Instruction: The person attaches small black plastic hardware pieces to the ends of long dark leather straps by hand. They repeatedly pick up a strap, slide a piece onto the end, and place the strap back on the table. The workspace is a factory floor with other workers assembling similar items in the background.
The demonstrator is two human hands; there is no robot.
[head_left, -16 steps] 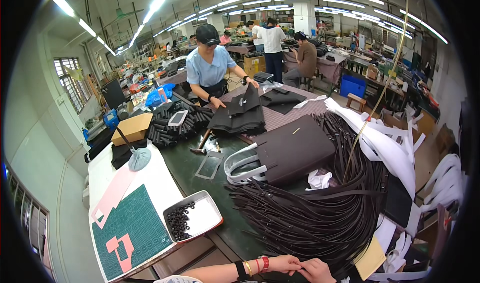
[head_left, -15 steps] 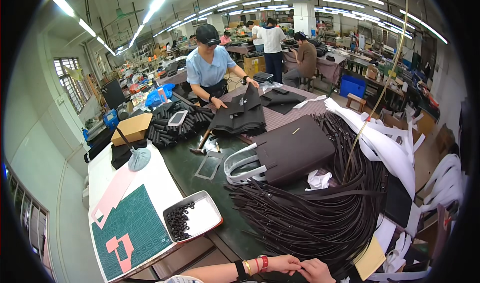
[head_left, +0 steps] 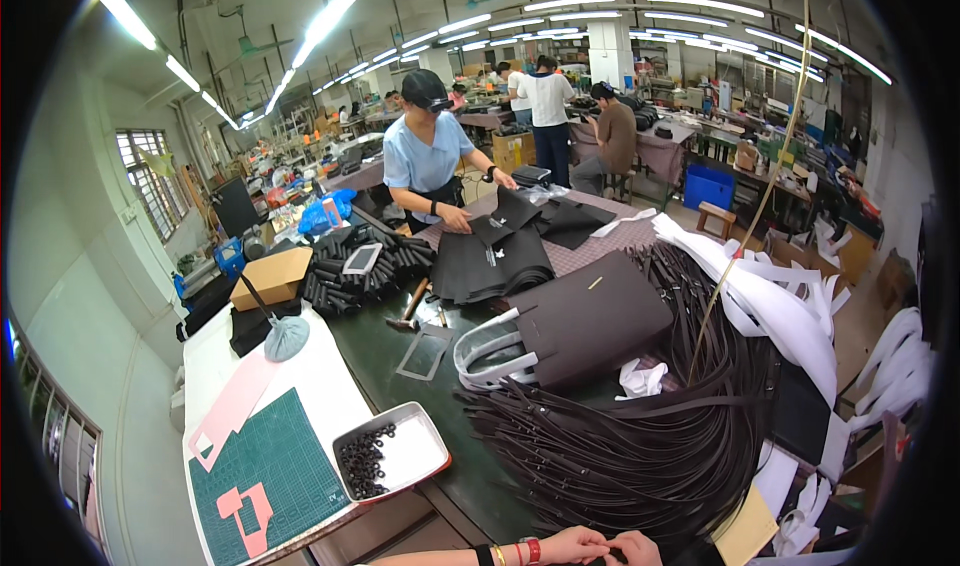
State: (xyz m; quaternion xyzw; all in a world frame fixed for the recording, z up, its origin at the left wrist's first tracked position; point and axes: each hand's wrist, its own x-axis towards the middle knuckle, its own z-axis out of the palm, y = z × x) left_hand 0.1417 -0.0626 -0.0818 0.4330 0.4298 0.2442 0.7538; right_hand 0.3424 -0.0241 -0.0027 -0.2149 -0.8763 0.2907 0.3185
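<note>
Both hands met at the near counter (head_left: 400, 361) edge: the left hand (head_left: 572, 545) and right hand (head_left: 632, 549) were closed together, pinching the ends of the black straps (head_left: 640, 446), which fanned across the counter's right half. Open room lay left, between the tray of rings (head_left: 392, 453) and the green mat (head_left: 268, 471). A dark bag (head_left: 590, 321) sat beyond. Nothing had shifted from the earlier frame.
</note>
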